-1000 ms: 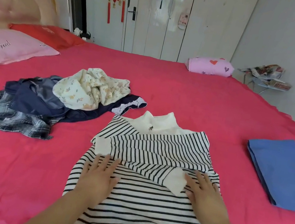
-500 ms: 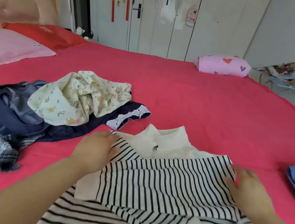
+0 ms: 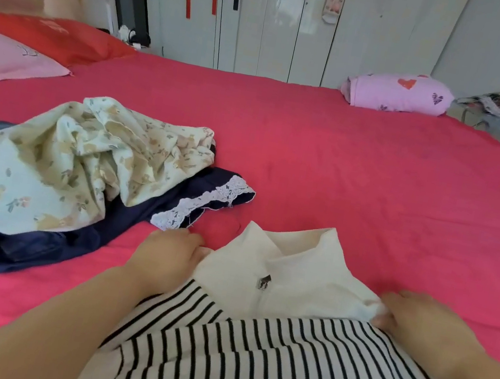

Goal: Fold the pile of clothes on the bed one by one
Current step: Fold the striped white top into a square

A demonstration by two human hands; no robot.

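striped shirt [image 3: 293, 374] lies on the bed [image 3: 374, 194] before me, sleeves seem already folded across; my left grip [image 3: 168, 255] and right grip [image 3: 419, 322] each hold one shoulder of it. the pile of clothes [image 3: 79, 166] beside it is not folded yet.

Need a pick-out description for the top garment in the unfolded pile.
On the red bed, left of the striped shirt, lies a heap of clothes. The floral garment sits crumpled on top. It alone is pale cream with small flowers; those beneath are dark blue.
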